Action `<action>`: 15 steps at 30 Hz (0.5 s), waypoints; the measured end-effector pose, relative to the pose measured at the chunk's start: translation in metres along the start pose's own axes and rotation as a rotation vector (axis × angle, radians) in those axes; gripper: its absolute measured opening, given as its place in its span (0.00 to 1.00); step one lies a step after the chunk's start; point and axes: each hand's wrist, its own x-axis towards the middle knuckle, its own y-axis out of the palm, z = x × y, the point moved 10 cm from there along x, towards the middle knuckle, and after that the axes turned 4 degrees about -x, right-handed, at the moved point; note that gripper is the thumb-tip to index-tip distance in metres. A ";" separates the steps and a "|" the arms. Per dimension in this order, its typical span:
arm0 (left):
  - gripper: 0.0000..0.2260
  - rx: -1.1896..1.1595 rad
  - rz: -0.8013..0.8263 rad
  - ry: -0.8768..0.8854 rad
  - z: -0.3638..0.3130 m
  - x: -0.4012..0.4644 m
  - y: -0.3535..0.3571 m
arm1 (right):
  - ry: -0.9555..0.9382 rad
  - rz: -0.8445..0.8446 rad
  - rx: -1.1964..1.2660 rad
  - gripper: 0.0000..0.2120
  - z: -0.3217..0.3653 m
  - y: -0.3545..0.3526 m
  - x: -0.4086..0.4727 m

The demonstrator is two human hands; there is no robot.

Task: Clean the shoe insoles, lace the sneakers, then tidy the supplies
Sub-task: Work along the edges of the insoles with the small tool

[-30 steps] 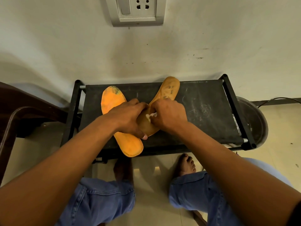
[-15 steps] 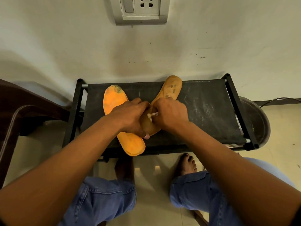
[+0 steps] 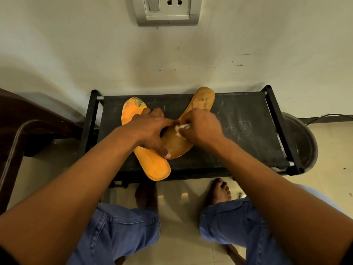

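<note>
1. Right hand (image 3: 200, 129) is curled around a white wad (image 3: 181, 128) and presses it on the brown insole (image 3: 177, 144) on the tabletop (image 3: 238, 131).
2. Left hand (image 3: 150, 129), fingers spread, pins that insole; its thumb touches the orange insole (image 3: 152, 165).
3. Risk: hard rubbing could slide the insoles, and the orange heel overhangs the near edge.
4. A basin (image 3: 301, 142) stands right, a chair (image 3: 28, 134) left; neither obstructs.

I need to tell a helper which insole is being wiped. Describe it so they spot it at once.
On the black rack against the wall lie two crossed insoles. The one being wiped is the brownish insole, its tip toward the wall socket, under the right hand pinching a white wipe; the other insole is bright orange.
</note>
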 end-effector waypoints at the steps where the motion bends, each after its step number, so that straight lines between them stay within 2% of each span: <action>1: 0.48 0.008 -0.005 -0.004 -0.001 0.000 -0.001 | -0.060 0.024 -0.007 0.07 0.013 0.006 -0.004; 4: 0.46 0.003 -0.021 -0.019 0.002 -0.002 -0.003 | -0.121 -0.002 -0.106 0.10 0.030 0.010 -0.012; 9: 0.50 -0.015 -0.048 -0.023 0.004 -0.005 -0.003 | 0.057 -0.094 -0.216 0.09 -0.004 -0.014 -0.002; 12: 0.51 -0.050 -0.026 -0.014 0.008 -0.002 -0.003 | 0.137 -0.127 -0.169 0.06 -0.023 -0.021 0.002; 15: 0.47 -0.083 0.017 0.025 0.011 -0.003 -0.006 | 0.105 -0.108 -0.095 0.06 -0.020 -0.015 0.005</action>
